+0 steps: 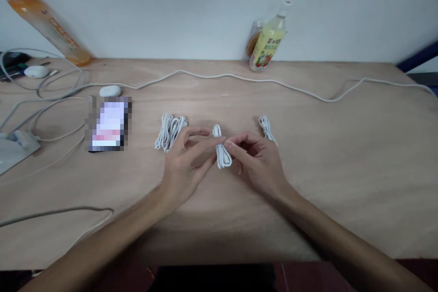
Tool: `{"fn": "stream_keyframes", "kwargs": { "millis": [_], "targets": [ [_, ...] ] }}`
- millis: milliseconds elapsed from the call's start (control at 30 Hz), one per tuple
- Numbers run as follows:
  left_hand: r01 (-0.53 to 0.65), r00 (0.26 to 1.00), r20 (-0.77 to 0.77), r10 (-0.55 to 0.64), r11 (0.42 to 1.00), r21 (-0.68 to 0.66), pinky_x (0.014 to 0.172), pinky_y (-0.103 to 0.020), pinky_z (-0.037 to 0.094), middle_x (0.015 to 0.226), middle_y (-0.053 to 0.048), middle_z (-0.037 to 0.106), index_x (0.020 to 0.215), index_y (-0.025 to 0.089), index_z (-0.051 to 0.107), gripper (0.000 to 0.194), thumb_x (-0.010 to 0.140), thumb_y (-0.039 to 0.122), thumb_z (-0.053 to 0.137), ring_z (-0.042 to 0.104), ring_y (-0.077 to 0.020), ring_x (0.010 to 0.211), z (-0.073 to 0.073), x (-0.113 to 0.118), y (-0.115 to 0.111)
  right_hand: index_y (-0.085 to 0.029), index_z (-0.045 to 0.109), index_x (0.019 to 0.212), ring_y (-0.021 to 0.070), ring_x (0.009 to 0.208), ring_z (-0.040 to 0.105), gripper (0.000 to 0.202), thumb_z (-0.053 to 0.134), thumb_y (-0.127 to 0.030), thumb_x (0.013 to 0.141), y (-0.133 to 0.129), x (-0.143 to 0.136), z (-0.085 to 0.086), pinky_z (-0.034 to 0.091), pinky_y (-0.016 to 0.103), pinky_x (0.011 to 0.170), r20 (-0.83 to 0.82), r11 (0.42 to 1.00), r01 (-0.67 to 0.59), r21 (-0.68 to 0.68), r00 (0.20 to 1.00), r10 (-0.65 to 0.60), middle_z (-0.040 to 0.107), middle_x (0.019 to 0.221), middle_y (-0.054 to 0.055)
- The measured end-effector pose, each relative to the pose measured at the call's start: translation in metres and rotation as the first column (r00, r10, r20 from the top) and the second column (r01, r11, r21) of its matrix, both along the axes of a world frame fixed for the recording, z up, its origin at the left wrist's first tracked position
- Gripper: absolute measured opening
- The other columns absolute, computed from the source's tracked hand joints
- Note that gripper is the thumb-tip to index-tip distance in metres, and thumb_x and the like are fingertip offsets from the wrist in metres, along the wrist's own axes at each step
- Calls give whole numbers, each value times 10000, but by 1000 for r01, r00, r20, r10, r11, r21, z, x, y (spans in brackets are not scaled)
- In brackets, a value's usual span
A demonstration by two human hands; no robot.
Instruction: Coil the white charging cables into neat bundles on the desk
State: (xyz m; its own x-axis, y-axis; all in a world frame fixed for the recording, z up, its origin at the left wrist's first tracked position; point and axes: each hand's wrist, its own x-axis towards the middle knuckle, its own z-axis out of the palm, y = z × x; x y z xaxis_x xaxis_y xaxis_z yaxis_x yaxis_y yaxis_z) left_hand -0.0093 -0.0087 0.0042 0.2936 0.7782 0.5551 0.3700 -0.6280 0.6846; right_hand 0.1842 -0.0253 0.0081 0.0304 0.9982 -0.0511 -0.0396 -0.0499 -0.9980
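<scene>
Left hand (183, 159) and right hand (263, 159), partly curled, pinch the white cable bundle (223, 159) between them.

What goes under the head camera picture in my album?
Left hand and right hand together hold a bundled white cable at a wooden table.

The fingers of the left hand (183, 159) and right hand (262, 159) cover the waist of the middle cable bundle (224, 159), so its tie cannot be made out. The left hand hides part of the left cable coils (164, 132); the right hand hides the lower end of the right cable bundle (265, 124). Pixelation masks the phone (110, 123) toward the table's (342, 169) left end. At the back edge, the yellow bottle (268, 44) partly blocks a brownish object (252, 44). The picture's left side cuts off a white plastic block (15, 150). A pale speck (225, 95) is too small to identify.
</scene>
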Motion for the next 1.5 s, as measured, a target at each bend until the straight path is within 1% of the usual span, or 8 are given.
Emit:
{"fn": "stream_keyframes", "kwargs": {
  "millis": [133,400,600,767,833,1033,1233,1500],
  "targets": [
    [15,1000,1,-15,998,62,996,-366,643,1259,-75,800,1193,277,843,242,997,161,761,776,-217,1128,1,0,1,-213,778,813,110,542,500,329,845,-531,863,2,0,-2,414,230,410,-65,998,-44,-49,997,40,675,716,8],
    [-9,992,125,35,979,-206,872,-354,662,1023,-25,879,1012,274,879,82,944,251,839,822,-226,911,5,4,-3,-220,796,880,111,547,495,300,880,-503,832,3,3,-7,429,243,419,-139,993,-90,-74,987,79,657,724,-8],
    [86,945,305,122,804,-588,803,-286,661,868,-9,876,839,237,875,90,813,306,926,830,-207,820,8,12,0,-213,785,853,124,598,563,244,836,-451,867,-2,-3,-10,426,215,419,-46,1000,22,11,999,-21,703,762,14],
    [238,897,423,126,668,-705,718,-216,635,784,4,858,773,234,856,78,799,288,906,792,-146,708,11,13,4,-223,773,831,122,652,609,137,787,-335,908,-5,-7,-6,455,225,486,60,984,79,161,994,-89,720,806,8],
    [268,889,442,119,648,-713,742,-220,641,820,-5,868,800,236,866,57,803,281,900,796,-143,724,9,12,4,-226,775,825,123,672,617,118,783,-310,906,-5,-7,-4,469,230,511,77,978,85,188,992,-101,726,813,7],
    [239,895,433,106,707,-666,753,-216,634,815,5,864,814,248,866,28,825,267,884,795,-137,739,8,11,6,-221,802,860,96,555,556,144,783,-354,911,-3,-5,-2,443,218,440,-3,992,43,119,999,-43,752,807,8],
    [193,912,398,97,755,-627,733,-222,628,795,7,854,802,238,857,40,805,263,888,785,-141,721,10,10,8,-220,815,895,114,610,611,145,785,-359,923,-2,-3,0,474,207,446,24,992,27,125,999,-30,767,851,23],
    [182,905,408,121,757,-627,713,-214,626,771,10,850,785,237,862,39,778,253,898,783,-141,701,12,11,7,-222,794,884,123,638,603,180,789,-399,916,0,1,-3,466,201,432,50,995,-3,101,999,-2,738,848,20]
  ]
}}
